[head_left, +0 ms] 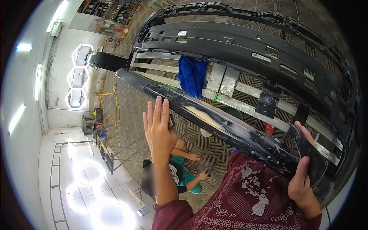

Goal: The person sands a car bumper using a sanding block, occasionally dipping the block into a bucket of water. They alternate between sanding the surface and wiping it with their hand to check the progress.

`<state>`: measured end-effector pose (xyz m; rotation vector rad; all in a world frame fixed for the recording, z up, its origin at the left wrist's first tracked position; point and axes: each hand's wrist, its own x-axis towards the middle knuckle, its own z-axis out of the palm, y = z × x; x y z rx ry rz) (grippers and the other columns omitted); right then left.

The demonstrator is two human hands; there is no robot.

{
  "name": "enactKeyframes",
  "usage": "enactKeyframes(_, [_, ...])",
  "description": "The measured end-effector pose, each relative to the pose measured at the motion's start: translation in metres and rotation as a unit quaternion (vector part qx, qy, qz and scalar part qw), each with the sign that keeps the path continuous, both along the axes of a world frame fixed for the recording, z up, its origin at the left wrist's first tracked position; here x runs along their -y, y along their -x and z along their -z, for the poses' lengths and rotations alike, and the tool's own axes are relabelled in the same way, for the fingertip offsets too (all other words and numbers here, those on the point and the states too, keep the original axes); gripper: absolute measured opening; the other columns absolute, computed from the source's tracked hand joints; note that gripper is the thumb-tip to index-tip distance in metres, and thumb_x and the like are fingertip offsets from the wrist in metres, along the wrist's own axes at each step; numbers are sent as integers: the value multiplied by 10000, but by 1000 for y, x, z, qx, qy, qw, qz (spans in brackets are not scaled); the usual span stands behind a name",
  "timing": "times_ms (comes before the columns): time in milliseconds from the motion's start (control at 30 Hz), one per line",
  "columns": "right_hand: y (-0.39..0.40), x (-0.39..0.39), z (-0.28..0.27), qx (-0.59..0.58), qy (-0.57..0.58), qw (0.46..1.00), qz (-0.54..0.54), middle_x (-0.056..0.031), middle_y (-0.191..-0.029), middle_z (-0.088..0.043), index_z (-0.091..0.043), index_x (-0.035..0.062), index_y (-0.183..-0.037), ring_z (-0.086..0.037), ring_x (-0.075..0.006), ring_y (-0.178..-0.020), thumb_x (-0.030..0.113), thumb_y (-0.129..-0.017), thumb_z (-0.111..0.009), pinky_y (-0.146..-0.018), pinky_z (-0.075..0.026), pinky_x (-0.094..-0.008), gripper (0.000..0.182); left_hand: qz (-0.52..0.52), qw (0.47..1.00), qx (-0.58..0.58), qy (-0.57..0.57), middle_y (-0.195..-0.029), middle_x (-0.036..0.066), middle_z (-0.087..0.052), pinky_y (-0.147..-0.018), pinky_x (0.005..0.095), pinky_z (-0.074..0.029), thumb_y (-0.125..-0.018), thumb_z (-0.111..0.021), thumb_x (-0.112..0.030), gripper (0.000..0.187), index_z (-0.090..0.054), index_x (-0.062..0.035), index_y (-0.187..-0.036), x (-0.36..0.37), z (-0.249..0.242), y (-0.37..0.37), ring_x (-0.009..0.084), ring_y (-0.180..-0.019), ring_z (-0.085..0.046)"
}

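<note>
Maroon cloth, printed in white, fills the bottom of the frame: the shirt (245, 199) of the person whose head camera I watch from afar. Nearest, at lower right, I see the right hand (301, 186) closed around the dark end of a long black panel (230, 124), thumb on the near side. That panel runs diagonally from lower right to upper left of centre, its middle rubbed to pale, yellowish streaks.

Left of centre, I see the left hand (161, 134) against the panel's near edge, fingers straight and slightly parted; a small greyish edge shows beside the palm, and I cannot tell whether it is held.

Past the panel I make out a slatted rack (247, 90) with a crumpled blue cloth (191, 74), and beyond it a large grey bumper (237, 38) curving across the top right.

Below centre, someone in teal shorts (195, 188) is down low over the patterned floor. Farther off lie a yellow hose (114, 96) and hexagonal lamps (78, 76), left, and cluttered shelves (111, 11), upper left.
</note>
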<state>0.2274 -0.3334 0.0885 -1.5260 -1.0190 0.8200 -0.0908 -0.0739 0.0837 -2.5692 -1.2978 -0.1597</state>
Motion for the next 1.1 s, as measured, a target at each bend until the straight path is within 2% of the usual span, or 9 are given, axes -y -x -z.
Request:
enactKeyframes(100, [-4, 0, 2, 22, 18, 1000, -5, -294, -1619, -494, -371, -129, -1612, -527, -374, -1496, 472, -1180, -342, -1268, -372, -460, 740, 2, 999, 50, 17, -1670, 193, -494, -1272, 598, -339, -855, -576, 72, 748, -550, -68, -1590, 17, 7, -11, 447, -1563, -426])
enactKeyframes(300, [-4, 9, 23, -11, -2, 999, 36, -285, -1630, -483, -365, -118, -1618, -510, -369, -1510, 465, -1185, -329, -1275, -368, -466, 727, 128, 983, 108, 69, -1650, 225, -510, -1270, 638, -328, -845, -663, 4, 686, -614, -68, -1525, 77, 12, -36, 480, -1549, -448])
enactKeyframes(367, [-5, 12, 30, -18, -2, 999, 46, -282, -1634, -479, -363, -114, -1621, -504, -367, -1514, 463, -1187, -325, -1277, -367, -467, 723, 159, 971, 132, 118, -1650, 171, -526, -1229, 702, -349, -827, -710, 21, 711, -632, -144, -1514, 84, 11, -35, 443, -1543, -471])
enactKeyframes(600, [-5, 18, 46, -38, -9, 997, 70, -272, -1647, -465, -355, -102, -1629, -483, -360, -1531, 456, -1193, -311, -1284, -362, -473, 709, 63, 993, 101, 2, -1657, 148, -524, -1237, 698, -340, -776, -675, 85, 818, -624, -206, -1539, 21, 22, 0, 454, -1545, -459])
enactKeyframes(667, [-5, 19, 48, -41, -12, 996, 75, -269, -1651, -461, -353, -98, -1631, -478, -359, -1535, 454, -1195, -307, -1286, -361, -475, 705, 65, 994, 93, -4, -1663, 162, -512, -1233, 701, -344, -769, -657, 101, 834, -607, -169, -1557, 18, 21, 1, 468, -1543, -454])
enactKeyframes(733, [-5, 21, 50, -42, -13, 996, 83, -266, -1654, -457, -351, -95, -1633, -472, -357, -1540, 452, -1196, -303, -1289, -359, -477, 702, 81, 990, 119, -6, -1645, 196, -523, -1264, 666, -322, -702, -573, 70, 846, -595, -80, -1534, 22, 26, -2, 462, -1565, -431])
enactKeyframes(767, [-6, 21, 52, -45, -14, 995, 86, -264, -1656, -455, -350, -93, -1634, -469, -356, -1542, 451, -1197, -300, -1290, -358, -478, 700, 90, 987, 130, -11, -1632, 207, -530, -1266, 657, -330, -683, -578, 68, 842, -605, -58, -1515, 26, 30, -4, 475, -1555, -433])
enactKeyframes(933, [-7, 24, 58, -55, -20, 993, 105, -257, -1665, -446, -345, -84, -1640, -454, -351, -1553, 446, -1202, -290, -1295, -355, -482, 690, 133, 977, 169, -10, -1577, 227, -547, -1255, 635, -364, -677, -605, 81, 811, -641, -65, -1474, 46, 36, -10, 498, -1488, -478])
enactKeyframes(1100, [-9, 27, 64, -61, -24, 991, 117, -250, -1674, -436, -339, -75, -1646, -440, -347, -1565, 441, -1206, -280, -1300, -352, -487, 681, 67, 985, 154, -40, -1547, 209, -524, -1242, 617, -381, -639, -576, 97, 833, -678, -98, -1443, 29, 32, 0, 492, -1450, -490])
